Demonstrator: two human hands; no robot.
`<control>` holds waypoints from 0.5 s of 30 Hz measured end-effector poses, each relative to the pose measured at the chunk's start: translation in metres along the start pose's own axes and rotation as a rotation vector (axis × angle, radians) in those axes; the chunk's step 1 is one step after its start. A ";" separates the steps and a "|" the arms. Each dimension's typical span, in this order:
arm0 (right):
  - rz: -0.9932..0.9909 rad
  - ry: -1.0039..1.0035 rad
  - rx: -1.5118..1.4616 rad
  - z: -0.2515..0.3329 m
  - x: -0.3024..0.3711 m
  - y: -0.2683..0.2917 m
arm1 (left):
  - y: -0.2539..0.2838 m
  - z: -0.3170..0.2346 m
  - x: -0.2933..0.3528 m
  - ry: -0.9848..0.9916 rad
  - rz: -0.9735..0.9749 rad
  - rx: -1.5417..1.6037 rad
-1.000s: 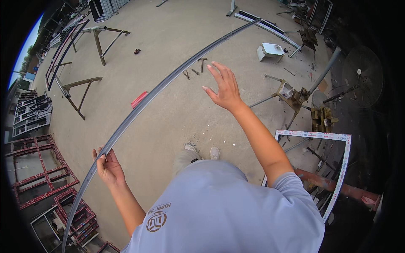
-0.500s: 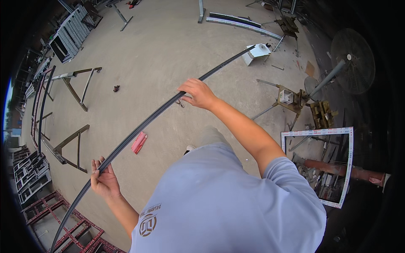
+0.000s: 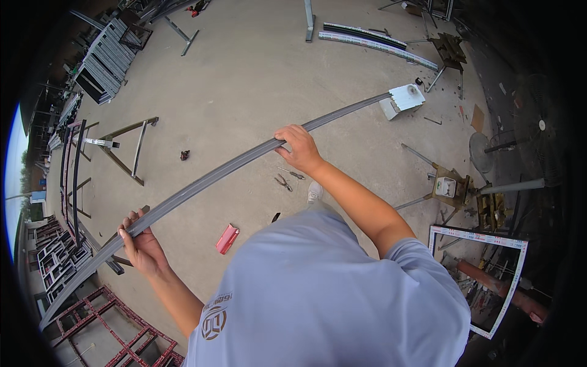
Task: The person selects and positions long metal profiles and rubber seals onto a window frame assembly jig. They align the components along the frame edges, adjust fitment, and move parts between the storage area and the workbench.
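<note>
A long grey metal or plastic profile bar (image 3: 211, 179) runs across in front of me, from the lower left up to the far right. My left hand (image 3: 145, 246) holds it near the left, thumb on the near side and fingers beyond it. Farther along, my right hand (image 3: 299, 147) grips the bar with fingers over the top. The bar's far end appears beside a small white stool or box (image 3: 405, 100); I cannot tell whether they touch. On the floor below the bar lie pliers (image 3: 283, 181), a screwdriver (image 3: 295, 175) and a red packet (image 3: 228, 238).
Steel trestles (image 3: 136, 153) stand at left, with red-covered frames (image 3: 116, 324) below them. A white-edged window frame (image 3: 512, 293) and a pedestal fan (image 3: 520, 186) are at right. Wrapped profiles (image 3: 379, 49) lie at the back, and stacked frames (image 3: 107, 58) lean at far left.
The bar has swung, its left end rising and its broad grey face now showing. Both hands keep their hold. The view has shifted, bringing the pliers and screwdriver into clearer sight.
</note>
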State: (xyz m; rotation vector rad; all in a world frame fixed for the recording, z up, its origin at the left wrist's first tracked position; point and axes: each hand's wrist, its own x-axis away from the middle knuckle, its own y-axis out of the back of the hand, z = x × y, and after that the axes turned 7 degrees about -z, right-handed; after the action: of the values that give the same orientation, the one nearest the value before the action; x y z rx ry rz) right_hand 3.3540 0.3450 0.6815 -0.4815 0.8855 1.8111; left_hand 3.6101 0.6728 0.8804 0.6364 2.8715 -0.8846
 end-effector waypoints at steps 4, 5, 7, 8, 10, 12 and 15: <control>0.054 -0.056 0.063 -0.041 -0.040 -0.016 | -0.057 0.032 -0.047 -0.095 0.058 -0.139; 0.063 -0.051 0.090 -0.049 -0.048 -0.022 | -0.069 0.040 -0.061 -0.135 0.032 -0.166; 0.089 -0.125 0.097 -0.068 -0.060 -0.029 | -0.090 0.054 -0.091 -0.184 -0.009 -0.204; 0.092 -0.159 0.113 -0.078 -0.063 -0.030 | -0.099 0.060 -0.106 -0.194 0.013 -0.201; 0.104 -0.208 0.146 -0.098 -0.070 -0.031 | -0.114 0.069 -0.140 -0.248 0.024 -0.215; 0.115 -0.273 0.180 -0.118 -0.075 -0.035 | -0.128 0.078 -0.178 -0.308 0.024 -0.230; 0.126 -0.363 0.220 -0.145 -0.085 -0.042 | -0.151 0.099 -0.240 -0.406 0.043 -0.213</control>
State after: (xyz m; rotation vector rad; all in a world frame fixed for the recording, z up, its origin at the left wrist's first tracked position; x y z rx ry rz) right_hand 3.4153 0.1915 0.6303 0.0446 0.8603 1.8116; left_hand 3.7621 0.4172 0.9211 0.4351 2.5286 -0.6063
